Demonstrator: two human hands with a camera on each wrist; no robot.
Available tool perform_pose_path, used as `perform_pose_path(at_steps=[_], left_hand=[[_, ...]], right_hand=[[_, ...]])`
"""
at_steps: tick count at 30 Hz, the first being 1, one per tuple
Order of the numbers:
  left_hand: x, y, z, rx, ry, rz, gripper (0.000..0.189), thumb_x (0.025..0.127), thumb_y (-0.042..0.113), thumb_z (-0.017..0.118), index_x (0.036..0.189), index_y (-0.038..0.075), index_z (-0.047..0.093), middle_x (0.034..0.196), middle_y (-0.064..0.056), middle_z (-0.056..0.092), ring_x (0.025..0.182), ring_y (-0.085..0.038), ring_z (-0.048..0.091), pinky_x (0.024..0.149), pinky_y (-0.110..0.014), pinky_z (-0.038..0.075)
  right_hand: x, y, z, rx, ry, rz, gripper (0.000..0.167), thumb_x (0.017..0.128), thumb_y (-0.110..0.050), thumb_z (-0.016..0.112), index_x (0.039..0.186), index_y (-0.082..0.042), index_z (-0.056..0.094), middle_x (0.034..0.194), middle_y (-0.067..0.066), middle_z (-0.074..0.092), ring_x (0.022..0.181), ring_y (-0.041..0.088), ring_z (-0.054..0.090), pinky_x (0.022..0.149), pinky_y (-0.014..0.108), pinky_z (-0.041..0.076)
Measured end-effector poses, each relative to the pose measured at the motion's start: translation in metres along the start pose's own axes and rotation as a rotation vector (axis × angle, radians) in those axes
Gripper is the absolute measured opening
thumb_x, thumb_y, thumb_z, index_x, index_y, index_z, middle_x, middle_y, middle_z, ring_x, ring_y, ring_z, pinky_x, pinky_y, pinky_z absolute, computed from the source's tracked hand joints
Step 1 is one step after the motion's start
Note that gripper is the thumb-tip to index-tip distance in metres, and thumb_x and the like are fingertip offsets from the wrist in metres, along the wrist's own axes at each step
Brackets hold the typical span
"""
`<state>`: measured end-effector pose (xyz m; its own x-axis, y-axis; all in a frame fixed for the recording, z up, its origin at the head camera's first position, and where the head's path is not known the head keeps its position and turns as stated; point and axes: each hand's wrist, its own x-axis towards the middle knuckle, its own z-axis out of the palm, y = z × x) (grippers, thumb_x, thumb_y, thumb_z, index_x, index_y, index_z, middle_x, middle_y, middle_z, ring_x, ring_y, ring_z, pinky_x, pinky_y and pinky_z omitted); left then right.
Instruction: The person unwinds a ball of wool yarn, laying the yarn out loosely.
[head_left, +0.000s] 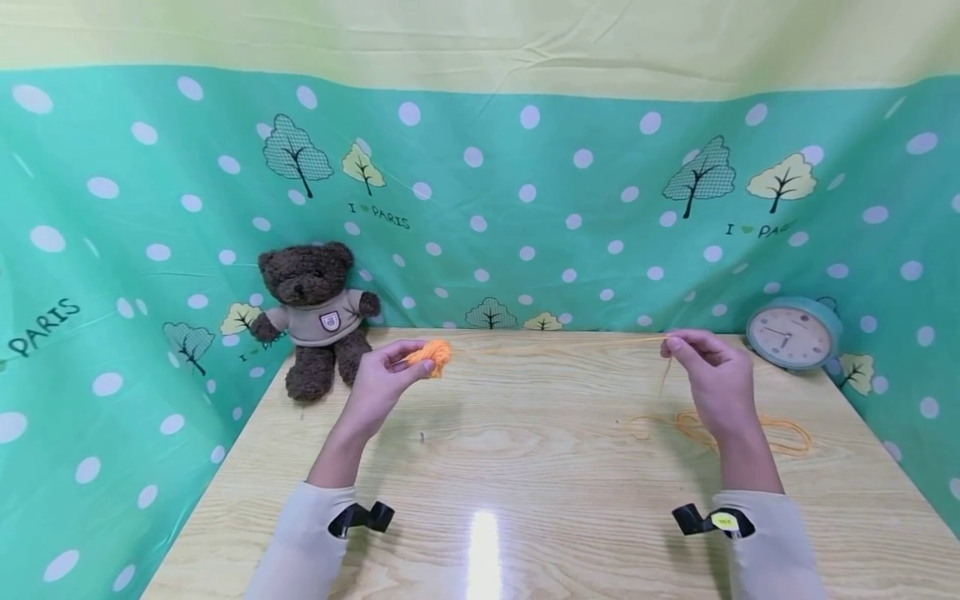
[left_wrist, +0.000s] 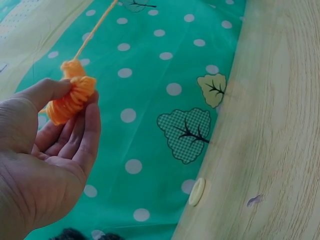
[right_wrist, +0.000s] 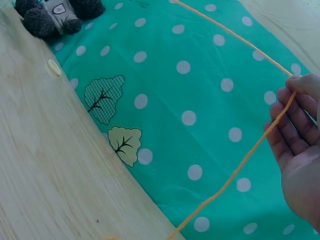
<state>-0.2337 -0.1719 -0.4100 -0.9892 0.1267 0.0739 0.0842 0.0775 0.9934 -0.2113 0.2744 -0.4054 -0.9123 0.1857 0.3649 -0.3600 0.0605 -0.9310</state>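
Note:
My left hand (head_left: 381, 379) pinches a small wound bundle of orange yarn (head_left: 432, 357) between thumb and fingers, raised above the table. In the left wrist view the bundle (left_wrist: 72, 97) shows several tight wraps, and one strand leaves its top. Across the gap, that strand (right_wrist: 230, 32) runs taut to my right hand (head_left: 712, 371), which pinches it between thumb and fingertips. From there the yarn hangs down over the fingers, as the right wrist view shows. Loose loops of orange yarn (head_left: 786, 435) lie on the table behind my right wrist, partly hidden by it.
A brown teddy bear (head_left: 313, 312) in a beige shirt sits at the table's back left. At the back right corner stands a blue alarm clock (head_left: 793, 335). A green dotted curtain (head_left: 525, 225) hangs along the far edge of the wooden table (head_left: 555, 492).

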Motion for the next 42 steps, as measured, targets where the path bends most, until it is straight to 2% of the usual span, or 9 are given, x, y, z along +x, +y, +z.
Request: perform_pose_path(at_steps=[5,13,19,23,29,38,42], left_hand=[[0.000,-0.001,-0.001,-0.014,0.012,-0.006,0.043,0.095,0.011,0.075,0.134,-0.005,0.062,0.122,-0.012,0.070,0.100,-0.006,0.073,0.091,-0.026,0.060],[0.003,-0.003,-0.001,-0.038,0.035,-0.016,0.043,0.095,0.014,0.076,0.132,-0.005,0.062,0.112,-0.002,0.073,0.097,-0.007,0.073,0.086,-0.023,0.061],[0.004,-0.003,0.000,-0.046,0.073,-0.007,0.043,0.095,0.013,0.076,0.130,-0.005,0.062,0.105,0.004,0.073,0.095,-0.007,0.073,0.088,-0.025,0.061],[0.005,-0.005,-0.001,-0.048,0.101,0.002,0.043,0.095,0.013,0.076,0.130,-0.007,0.062,0.104,0.006,0.073,0.096,-0.005,0.073,0.091,-0.026,0.060],[0.006,-0.007,-0.002,-0.074,0.122,0.002,0.040,0.095,0.010,0.075,0.128,-0.008,0.062,0.103,0.007,0.073,0.095,-0.005,0.073,0.087,-0.022,0.060],[0.004,-0.004,-0.003,-0.140,0.158,0.028,0.036,0.094,0.006,0.075,0.125,-0.008,0.063,0.099,0.007,0.074,0.091,-0.006,0.073,0.086,-0.023,0.061],[0.004,-0.002,-0.005,-0.180,0.165,0.045,0.033,0.094,0.003,0.074,0.123,-0.008,0.063,0.098,0.007,0.075,0.090,-0.006,0.073,0.085,-0.023,0.061]], right_hand=[[0.000,0.000,-0.007,0.008,0.038,0.022,0.030,0.099,-0.017,0.070,0.112,0.010,0.070,0.091,-0.007,0.075,0.093,0.008,0.066,0.090,0.013,0.050],[0.002,-0.002,-0.009,0.077,0.061,0.007,0.022,0.098,-0.011,0.071,0.108,0.009,0.072,0.090,-0.004,0.076,0.091,0.009,0.067,0.091,0.015,0.051],[0.003,-0.004,-0.013,0.081,0.074,0.007,0.023,0.098,-0.011,0.071,0.108,0.009,0.071,0.089,-0.004,0.075,0.092,0.010,0.066,0.092,0.016,0.050],[0.002,-0.005,-0.018,0.065,0.098,0.014,0.026,0.098,-0.013,0.071,0.110,0.011,0.069,0.090,-0.004,0.074,0.093,0.010,0.065,0.092,0.016,0.050],[0.001,-0.006,-0.027,0.052,0.115,0.035,0.033,0.098,-0.015,0.071,0.116,0.013,0.067,0.091,-0.005,0.074,0.095,0.011,0.064,0.095,0.015,0.047],[-0.005,-0.003,-0.044,0.026,0.097,0.009,0.024,0.099,-0.012,0.069,0.113,0.009,0.070,0.093,-0.005,0.074,0.094,0.009,0.064,0.092,0.014,0.048],[-0.008,-0.003,-0.054,-0.038,0.110,0.031,0.026,0.100,-0.015,0.068,0.114,0.007,0.071,0.094,-0.007,0.074,0.095,0.009,0.063,0.091,0.011,0.047]])
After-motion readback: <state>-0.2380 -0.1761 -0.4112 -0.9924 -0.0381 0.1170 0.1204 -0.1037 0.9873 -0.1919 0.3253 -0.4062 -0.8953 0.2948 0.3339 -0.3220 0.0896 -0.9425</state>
